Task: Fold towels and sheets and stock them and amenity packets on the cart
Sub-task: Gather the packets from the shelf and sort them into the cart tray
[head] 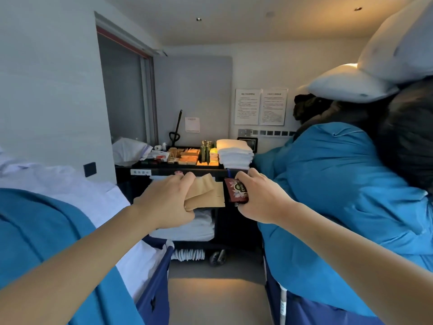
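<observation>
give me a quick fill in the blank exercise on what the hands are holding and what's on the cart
1. The left hand holds plain ____ paper packets.
2. The right hand pinches a dark red packet printed with the letters ____.
3. On the right end of the cart top sits a stack of folded ____ towels.
4. Both hands are held in ____ of the cart.

Missing words: brown; CHALI; white; front
</observation>
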